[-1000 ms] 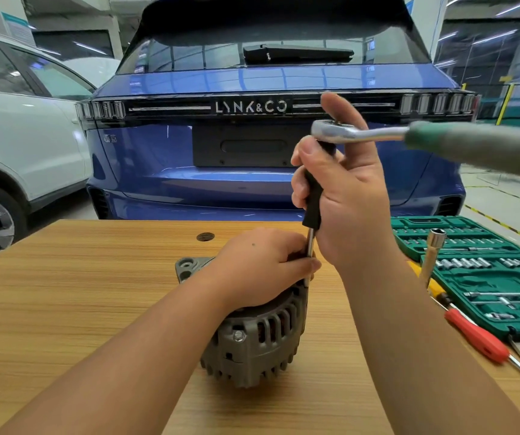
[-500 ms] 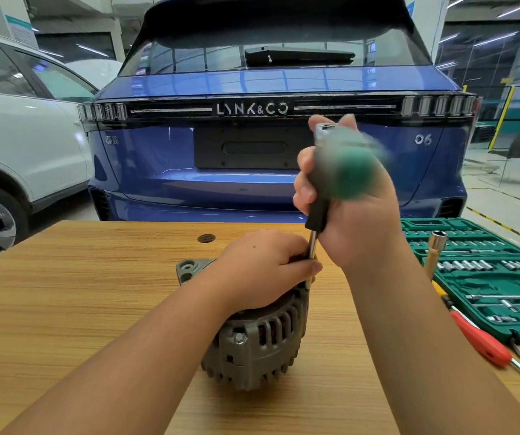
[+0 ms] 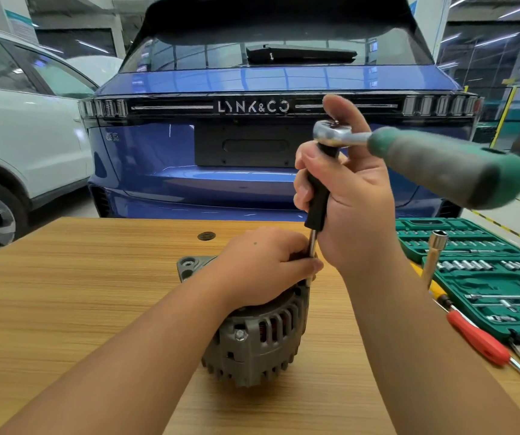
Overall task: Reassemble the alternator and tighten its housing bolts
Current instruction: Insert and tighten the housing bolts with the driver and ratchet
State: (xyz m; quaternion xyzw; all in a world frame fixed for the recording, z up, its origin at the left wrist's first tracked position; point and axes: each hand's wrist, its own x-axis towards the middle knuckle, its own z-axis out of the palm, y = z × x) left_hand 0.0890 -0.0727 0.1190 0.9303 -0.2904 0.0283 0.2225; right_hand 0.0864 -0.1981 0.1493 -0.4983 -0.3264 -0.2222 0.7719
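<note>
Swung rightward again, the ratchet (image 3: 415, 158) (rubbery green handle) tops a black extension (image 3: 316, 196) the right hand (image 3: 355, 208) grips; left hand (image 3: 265, 265) clasps the ribbed alternator (image 3: 261, 337).

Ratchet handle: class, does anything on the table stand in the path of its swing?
Nothing visible does. The ratchet handle sits high above the table; the upright socket tool and socket case lie lower.
</note>
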